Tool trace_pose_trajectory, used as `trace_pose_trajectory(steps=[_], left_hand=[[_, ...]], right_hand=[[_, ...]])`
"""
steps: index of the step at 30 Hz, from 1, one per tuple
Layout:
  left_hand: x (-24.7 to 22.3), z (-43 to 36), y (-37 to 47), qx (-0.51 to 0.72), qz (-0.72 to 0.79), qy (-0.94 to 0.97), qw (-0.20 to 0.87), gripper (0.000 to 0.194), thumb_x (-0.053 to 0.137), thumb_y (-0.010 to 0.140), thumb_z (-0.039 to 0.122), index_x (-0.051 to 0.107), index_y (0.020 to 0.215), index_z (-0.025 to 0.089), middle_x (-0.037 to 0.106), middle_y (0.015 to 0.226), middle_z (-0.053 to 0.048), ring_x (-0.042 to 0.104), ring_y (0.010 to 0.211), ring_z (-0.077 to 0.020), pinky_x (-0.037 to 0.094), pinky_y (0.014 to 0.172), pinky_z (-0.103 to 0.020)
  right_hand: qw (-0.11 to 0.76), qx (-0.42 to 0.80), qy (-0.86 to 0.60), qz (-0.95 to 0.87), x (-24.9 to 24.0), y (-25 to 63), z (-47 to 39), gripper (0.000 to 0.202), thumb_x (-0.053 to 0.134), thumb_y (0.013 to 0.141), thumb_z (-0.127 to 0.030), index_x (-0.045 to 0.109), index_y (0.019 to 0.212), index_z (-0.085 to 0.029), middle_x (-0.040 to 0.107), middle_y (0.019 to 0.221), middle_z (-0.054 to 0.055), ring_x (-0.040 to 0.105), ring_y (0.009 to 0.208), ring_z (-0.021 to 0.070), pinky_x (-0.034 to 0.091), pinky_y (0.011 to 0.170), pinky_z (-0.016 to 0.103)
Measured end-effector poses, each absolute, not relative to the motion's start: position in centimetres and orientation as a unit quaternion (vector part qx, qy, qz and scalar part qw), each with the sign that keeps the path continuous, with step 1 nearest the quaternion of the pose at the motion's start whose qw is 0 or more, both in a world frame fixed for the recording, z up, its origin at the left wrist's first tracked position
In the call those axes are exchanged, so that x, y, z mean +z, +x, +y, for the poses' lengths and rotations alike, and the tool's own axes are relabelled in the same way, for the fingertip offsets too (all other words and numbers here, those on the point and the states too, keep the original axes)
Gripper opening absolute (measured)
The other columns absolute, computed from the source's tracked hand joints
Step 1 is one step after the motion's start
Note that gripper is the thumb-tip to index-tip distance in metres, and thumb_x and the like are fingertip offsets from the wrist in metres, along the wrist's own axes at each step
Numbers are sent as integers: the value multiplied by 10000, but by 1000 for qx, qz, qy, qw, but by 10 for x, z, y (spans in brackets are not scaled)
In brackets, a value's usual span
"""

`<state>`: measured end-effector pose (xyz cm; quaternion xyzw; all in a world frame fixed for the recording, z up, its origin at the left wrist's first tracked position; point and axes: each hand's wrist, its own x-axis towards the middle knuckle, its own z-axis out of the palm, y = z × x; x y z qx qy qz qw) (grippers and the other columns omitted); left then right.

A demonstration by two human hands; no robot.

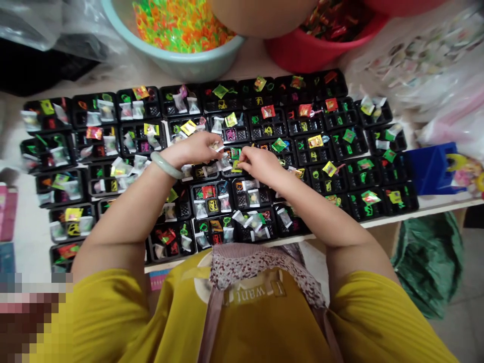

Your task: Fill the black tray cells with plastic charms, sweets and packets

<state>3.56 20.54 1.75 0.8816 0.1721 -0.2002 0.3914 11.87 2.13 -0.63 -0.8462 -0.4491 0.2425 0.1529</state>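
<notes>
My left hand (200,149), with a pale bangle (166,166) at its wrist, pinches a small white-wrapped packet (217,147) over the middle of the trays. Close by on the right, my right hand (260,164) has its thumb and fingers drawn together. Its tips are at a yellow-green packet (236,166) in a tray; whether they grip it or something smaller I cannot make out. Beneath both hands lie black compartment trays (242,201) with white-wrapped pieces, shiny coloured packets and small plastic shapes in their compartments.
Behind the trays stand a light blue basin (174,63) of orange, green and yellow plastic pieces and a red basin (291,55) of dark wrapped pieces. A blue box (431,169) sits at the right end. Clear plastic bags (449,65) lie back right; a green bag (429,262) hangs below.
</notes>
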Motion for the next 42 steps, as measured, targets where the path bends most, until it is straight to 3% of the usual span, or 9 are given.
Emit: trace_pose_trajectory(steps=[8, 13, 20, 27, 31, 35, 42], left_hand=[[18, 182, 32, -140, 117, 956, 230, 169, 580, 777, 267, 660, 885, 165, 654, 859, -85, 599, 845, -213, 398, 724, -290], [25, 141, 16, -144, -60, 972, 174, 229, 454, 854, 198, 652, 957, 149, 654, 968, -99, 614, 822, -197, 411, 658, -288], [9, 109, 7, -172, -106, 972, 118, 211, 519, 851, 250, 636, 955, 110, 652, 936, -131, 633, 796, -225, 422, 607, -305], [11, 122, -3, -175, -40, 972, 153, 264, 533, 813, 255, 622, 1024, 126, 664, 983, -116, 628, 807, -208, 434, 638, -296], [14, 139, -20, -168, -97, 967, 165, 283, 552, 810, 218, 609, 1084, 171, 666, 1004, -78, 620, 816, -184, 420, 636, -278], [16, 138, -27, -176, -193, 957, 123, 238, 545, 813, 168, 621, 1038, 176, 652, 954, -68, 617, 808, -181, 401, 592, -262], [11, 128, -22, -135, -236, 957, 104, 213, 503, 836, 139, 641, 993, 177, 632, 895, -63, 601, 719, -147, 411, 573, -244]], right_hand=[[313, 227, -847, -365, -3, 155, -3, 116, 645, 779, -270, 637, 834, -168, 677, 834, 21, 570, 735, 153, 391, 679, 272], [385, 240, -816, -359, -9, 157, -25, 176, 649, 770, -328, 629, 822, -162, 641, 767, 6, 538, 686, 135, 395, 664, 270], [401, 249, -807, -356, 3, 141, -50, 118, 643, 757, -280, 627, 781, -165, 620, 747, -3, 511, 679, 126, 376, 656, 266], [421, 245, -810, -327, 5, 144, -69, 104, 643, 747, -257, 625, 782, -161, 602, 724, -12, 489, 642, 108, 367, 622, 253], [432, 240, -810, -315, 1, 151, -65, 96, 632, 761, -246, 631, 807, -161, 611, 742, -12, 492, 624, 104, 376, 614, 253], [398, 272, -804, -349, 1, 143, -50, 58, 633, 769, -201, 649, 808, -162, 652, 768, 0, 557, 691, 127, 404, 665, 258], [153, 264, -843, -443, 4, 108, -27, 167, 547, 858, -184, 701, 919, -200, 713, 954, 48, 614, 866, 195, 387, 717, 285]])
